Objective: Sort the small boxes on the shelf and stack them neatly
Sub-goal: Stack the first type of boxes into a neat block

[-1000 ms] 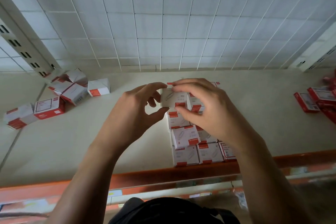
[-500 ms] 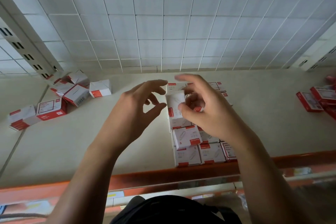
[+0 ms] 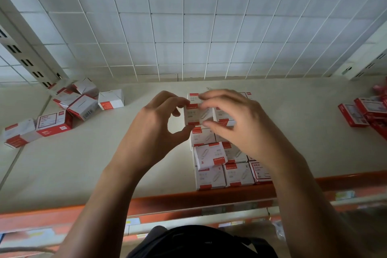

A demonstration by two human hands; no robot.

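Beige shelf (image 3: 73, 163), orange lip (image 3: 188, 199), grid wall (image 3: 188, 27), left hand (image 3: 152, 132), right hand (image 3: 236, 123), grips pinching small box (image 3: 193, 116)

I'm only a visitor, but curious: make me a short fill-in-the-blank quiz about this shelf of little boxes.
1. The left hand and right hand together hold one small box, white with a ____ stripe.
2. The loose pile of boxes lies on the person's ____ side.
3. The neat stack sits at the ____ edge of the shelf.
Missing words: red, left, front.
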